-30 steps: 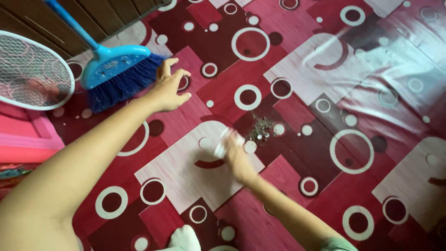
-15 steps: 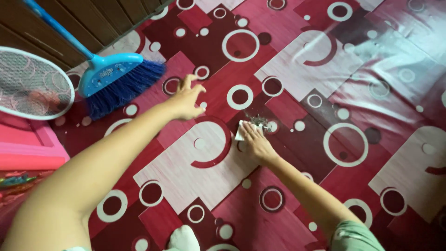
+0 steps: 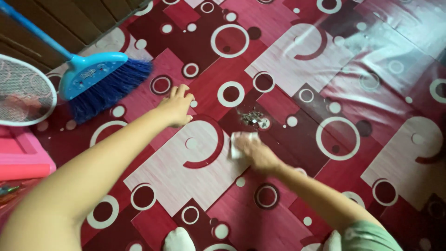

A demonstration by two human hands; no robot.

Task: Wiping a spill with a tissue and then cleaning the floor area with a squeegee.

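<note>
- Right hand is gripping a small white card, blurred in this view, its fingers folded over the far edge; the card is lying low against the floor covering, just beside a small pile of grey debris and apart from it.
- Left hand is lying open, fingers spread and pressing on the floor covering, holding nothing; a blue broom is lying nearby, beyond its fingertips and not touching them.
- The card is appearing light, thin and fairly stiff, likely to bend if pinched mid-span; a hold along one edge, thumb beneath and fingers above, is looking the soundest.
- The debris is appearing loose, fine and very light, likely to scatter; it is offering no hold of its own, only a scoop.
- The floor covering is looking glossy and creased, probably slippery underneath the card.
- A mesh racket is lying at the left edge, well apart from both hands.
</note>
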